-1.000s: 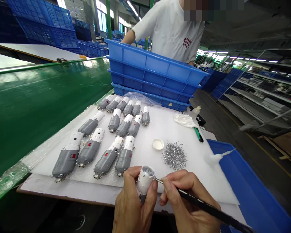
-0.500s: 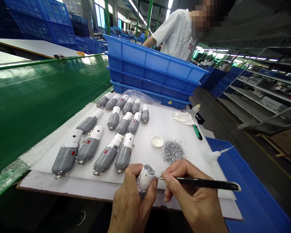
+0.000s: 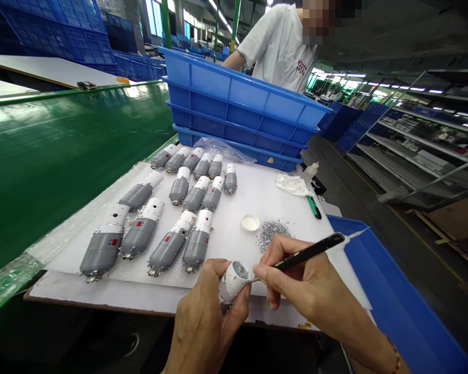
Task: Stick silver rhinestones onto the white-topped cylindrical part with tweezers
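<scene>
The left hand has its thumb and fingers closed around a small white-and-grey model, held tilted with its open round end up, above the near edge of the foam-covered board. The right hand pinches a slim black tool between closed fingers, its thin metal tip at the side of the model, near the rim. On the board lie 14 grey-and-white capsules; several carry a small red patch, with any marks too small to read. Right of them are a round white dish, a pile of tiny silvery pieces, a green-and-black cutter, crumpled white material and a small bottle. Behind stand stacked blue bins and a person whose white shirt bears illegible red print.
</scene>
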Motion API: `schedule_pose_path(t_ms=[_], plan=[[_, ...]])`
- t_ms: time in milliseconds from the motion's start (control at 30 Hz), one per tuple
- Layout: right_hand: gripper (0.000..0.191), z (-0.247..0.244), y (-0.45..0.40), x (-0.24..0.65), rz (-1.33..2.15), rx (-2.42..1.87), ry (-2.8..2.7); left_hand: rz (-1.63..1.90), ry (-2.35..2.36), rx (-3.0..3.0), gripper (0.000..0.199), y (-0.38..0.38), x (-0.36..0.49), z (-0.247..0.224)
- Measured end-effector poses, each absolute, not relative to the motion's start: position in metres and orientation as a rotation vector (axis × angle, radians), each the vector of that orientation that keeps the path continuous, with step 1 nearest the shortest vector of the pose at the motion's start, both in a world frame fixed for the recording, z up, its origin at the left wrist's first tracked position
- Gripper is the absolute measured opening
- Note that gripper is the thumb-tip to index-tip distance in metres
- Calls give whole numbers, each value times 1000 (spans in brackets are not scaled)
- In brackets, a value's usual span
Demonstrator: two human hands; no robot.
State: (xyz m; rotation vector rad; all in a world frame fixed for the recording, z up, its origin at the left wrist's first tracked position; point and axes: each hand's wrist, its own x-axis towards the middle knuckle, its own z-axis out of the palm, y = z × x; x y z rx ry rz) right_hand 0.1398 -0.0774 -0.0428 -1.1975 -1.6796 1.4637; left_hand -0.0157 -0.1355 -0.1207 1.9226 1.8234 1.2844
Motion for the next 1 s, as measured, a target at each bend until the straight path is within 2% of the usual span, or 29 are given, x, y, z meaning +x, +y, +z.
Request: schedule_pose_path(t_ms=[433, 667, 1000], plan=[[26, -65, -93, 137, 1461, -1045, -1357, 1173, 1732, 1417, 22, -140, -10, -114], [26, -72, -109, 126, 1291, -1039, -1186, 1211, 1762, 1385, 22, -140, -7, -112], [18, -89, -107, 131, 1365, -913, -1234, 1255, 1764, 1399, 22, -141, -6, -114]])
